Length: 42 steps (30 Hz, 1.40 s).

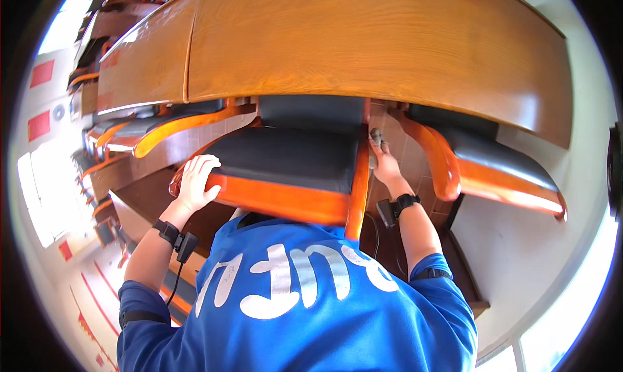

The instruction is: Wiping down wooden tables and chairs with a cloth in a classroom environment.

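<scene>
Directly before me is an armchair with a black padded seat point(292, 153) and a glossy orange-brown wooden frame. Its black backrest point(311, 110) meets the edge of a long wooden table point(370, 41). My left hand point(197, 182) grips the chair's left front corner by the armrest, with its fingers over the seat edge and its thumb at the front rail point(282, 196). On the other side, my right hand point(384, 160) is at the outer side of the right armrest point(359, 187). A greyish piece of cloth point(375, 136) shows at its fingers, partly hidden by the armrest.
A second black-seated armchair point(491, 153) stands to the right, near a white wall point(506, 255). More armchairs point(170, 119) line the table at left. Thin cables point(375, 235) hang or lie below my right forearm. Bright windows point(48, 196) are at far left.
</scene>
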### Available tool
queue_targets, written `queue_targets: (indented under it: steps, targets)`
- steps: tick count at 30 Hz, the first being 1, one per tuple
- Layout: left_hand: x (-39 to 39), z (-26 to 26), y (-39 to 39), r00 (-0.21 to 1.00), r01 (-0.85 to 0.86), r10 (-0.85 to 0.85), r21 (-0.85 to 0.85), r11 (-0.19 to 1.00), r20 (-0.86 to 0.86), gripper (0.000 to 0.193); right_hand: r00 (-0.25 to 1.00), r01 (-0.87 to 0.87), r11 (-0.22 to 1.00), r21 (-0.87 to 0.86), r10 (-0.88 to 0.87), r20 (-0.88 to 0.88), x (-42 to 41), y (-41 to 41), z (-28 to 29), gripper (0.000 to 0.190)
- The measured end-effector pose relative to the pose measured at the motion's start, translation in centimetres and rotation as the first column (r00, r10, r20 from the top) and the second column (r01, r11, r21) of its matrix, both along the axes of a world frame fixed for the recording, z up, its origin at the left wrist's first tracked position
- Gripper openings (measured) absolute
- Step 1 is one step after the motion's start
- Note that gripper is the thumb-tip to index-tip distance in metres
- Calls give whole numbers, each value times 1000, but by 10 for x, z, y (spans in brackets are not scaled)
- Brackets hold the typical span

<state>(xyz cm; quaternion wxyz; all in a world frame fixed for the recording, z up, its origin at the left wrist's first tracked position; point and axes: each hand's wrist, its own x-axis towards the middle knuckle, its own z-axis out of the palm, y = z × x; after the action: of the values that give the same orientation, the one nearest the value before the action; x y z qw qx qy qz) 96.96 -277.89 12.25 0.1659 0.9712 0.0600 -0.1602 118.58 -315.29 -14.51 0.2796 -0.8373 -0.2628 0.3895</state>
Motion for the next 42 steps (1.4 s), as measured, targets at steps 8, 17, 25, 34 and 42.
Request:
queue_targets:
  steps: [8,17,25,34,42]
  targets:
    - [42,-6,28,996,13,-14,13,1000,91,31,973,144,990,1,-142,181,-74,-60,118,79]
    - [63,-34,51,975,67,-69,15,998,210,28,611,719,690,83,-685,397,-194,-165,178,68]
    - [65,-40,53,977,95,-97,21,995,190,28,337,865,476,161,-787,516,-252,-213,229,68]
    - [70,-41,68,974,93,-88,-14,996,209,24,371,857,485,176,-816,443,-231,-266,220,67]
    - [69,-27,58,965,82,-70,-39,996,252,23,298,855,429,292,-867,399,-162,-347,208,66]
